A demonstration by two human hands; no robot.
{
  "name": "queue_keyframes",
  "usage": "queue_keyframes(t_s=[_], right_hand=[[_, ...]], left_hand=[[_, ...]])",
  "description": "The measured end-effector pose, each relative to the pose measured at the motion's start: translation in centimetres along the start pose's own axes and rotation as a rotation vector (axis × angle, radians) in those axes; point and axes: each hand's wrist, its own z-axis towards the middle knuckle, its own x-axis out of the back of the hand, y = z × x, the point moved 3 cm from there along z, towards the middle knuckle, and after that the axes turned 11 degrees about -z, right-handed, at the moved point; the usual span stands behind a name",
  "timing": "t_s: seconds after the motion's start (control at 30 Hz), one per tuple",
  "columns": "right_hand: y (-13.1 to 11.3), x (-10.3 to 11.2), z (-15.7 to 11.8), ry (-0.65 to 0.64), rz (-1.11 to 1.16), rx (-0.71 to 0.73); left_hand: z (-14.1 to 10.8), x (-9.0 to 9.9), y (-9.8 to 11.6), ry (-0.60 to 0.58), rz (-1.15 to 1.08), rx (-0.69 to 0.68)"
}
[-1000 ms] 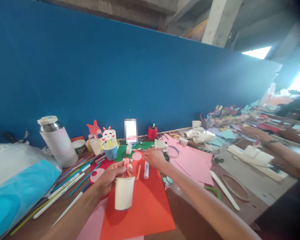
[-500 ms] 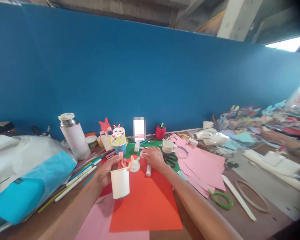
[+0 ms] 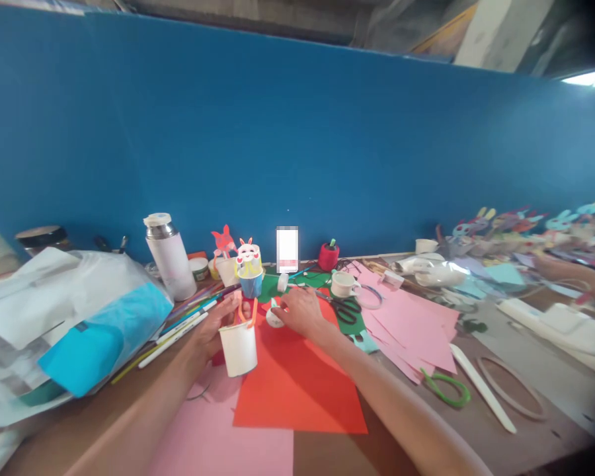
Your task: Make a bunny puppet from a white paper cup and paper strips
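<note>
My left hand [image 3: 221, 324] is closed around the side and rim of a white paper cup [image 3: 238, 350], held slightly tilted above the papers. Bent orange pipe cleaners [image 3: 253, 313] stick up out of the cup. My right hand [image 3: 301, 313] rests over the red paper [image 3: 302, 390], fingers bent together at the right edge of a small round white paper animal face [image 3: 274, 317]. The fingertips are partly hidden, but they seem to pinch that edge. Just right of this hand lie black-handled scissors [image 3: 346, 309] on green paper.
Behind the cup stand a blue cup with a rabbit face [image 3: 250, 281] and a white thermos [image 3: 170, 258]. Pens [image 3: 178, 334] and a plastic bag [image 3: 104, 330] lie left. Pink sheets [image 3: 416, 324] and a glue gun [image 3: 550, 330] lie right, near another person's hand [image 3: 570, 271].
My right hand has shifted left from beside a small white roll to the paper face's edge. The roll is now out of sight. My left hand still holds the cup; the view has turned slightly.
</note>
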Motion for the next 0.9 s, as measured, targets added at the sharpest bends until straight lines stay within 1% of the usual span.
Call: queue_keyframes(t_s=[0.03, 0.07, 0.17, 0.23, 0.37, 0.43, 0.53, 0.6, 0.67, 0.77, 0.83, 0.9], right_hand=[[-0.5, 0.2, -0.1, 0.004, 0.030, 0.069], [-1.1, 0.4, -0.3, 0.009, 0.068, 0.149], [-2.9, 0.9, -1.4, -0.001, 0.167, 0.370], [-3.9, 1.2, -2.4, -0.006, 0.194, 0.461], [-6.0, 2.1, -5.2, 0.013, 0.271, 0.572], [-6.9, 2.0, -6.5, -0.007, 0.338, 0.584], [-7.7, 1.2, -7.5, -0.071, 0.346, 0.536], [-7.7, 0.6, -7.5, -0.117, 0.314, 0.535], [-7.6, 0.2, -7.1, -0.165, 0.279, 0.564], [-7.4, 0.4, -6.5, -0.221, 0.228, 0.596], [-7.5, 0.8, -6.5, -0.209, 0.188, 0.589], [-8.1, 1.4, -7.2, -0.138, 0.158, 0.624]], left_hand=[[0.1, 0.0, 0.3, -0.052, 0.006, -0.055], [0.2, 0.1, 0.7, -0.077, 0.010, -0.088], [0.2, 0.8, 1.8, -0.085, -0.010, -0.163], [0.1, 1.0, 2.3, -0.081, 0.002, -0.165], [0.1, 0.7, 2.5, -0.040, -0.013, -0.155], [0.1, 0.1, 2.4, -0.033, -0.003, -0.132], [-0.1, -0.9, 2.7, -0.074, 0.043, -0.106], [-0.3, -1.4, 3.1, -0.095, 0.058, -0.110], [-0.5, -1.8, 3.6, -0.116, 0.071, -0.133], [-0.9, -2.1, 4.1, -0.157, 0.118, -0.162], [-1.3, -2.1, 4.4, -0.151, 0.136, -0.160], [-1.8, -1.9, 4.7, -0.111, 0.126, -0.161]])
